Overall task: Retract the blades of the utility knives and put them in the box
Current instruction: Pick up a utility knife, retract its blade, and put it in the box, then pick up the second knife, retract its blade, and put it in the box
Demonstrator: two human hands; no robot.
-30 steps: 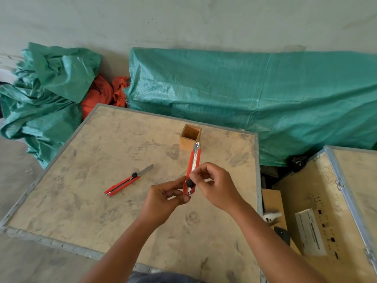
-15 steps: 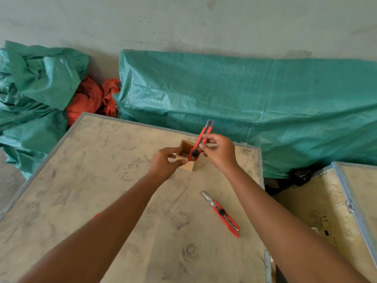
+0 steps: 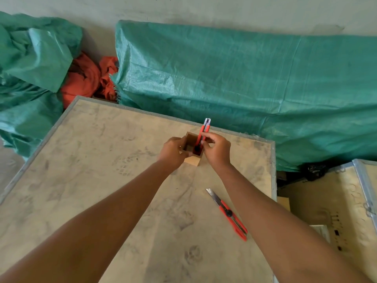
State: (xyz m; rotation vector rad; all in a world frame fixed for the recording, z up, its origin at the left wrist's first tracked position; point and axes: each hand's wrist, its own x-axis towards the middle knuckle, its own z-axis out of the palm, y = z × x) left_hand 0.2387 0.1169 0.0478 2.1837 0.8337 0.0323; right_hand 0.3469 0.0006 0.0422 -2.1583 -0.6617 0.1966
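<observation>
A small open wooden box [image 3: 192, 160] stands near the far edge of the plywood table [image 3: 106, 180]. My left hand [image 3: 173, 150] grips its left side. My right hand [image 3: 217, 149] holds a red utility knife [image 3: 204, 130] upright, its lower end down inside the box and its blade drawn in. A second red utility knife [image 3: 230, 216] lies flat on the table to the right of my right forearm, its steel blade extended and pointing up-left.
Green tarps [image 3: 244, 78] cover bulky things behind the table, with orange cloth [image 3: 85, 78] between them. A second wooden crate [image 3: 334, 211] with metal edging stands to the right, across a narrow gap.
The knife in my right hand has gone from above the box down into it. My left hand has closed on the box's side. The camera has moved forward.
</observation>
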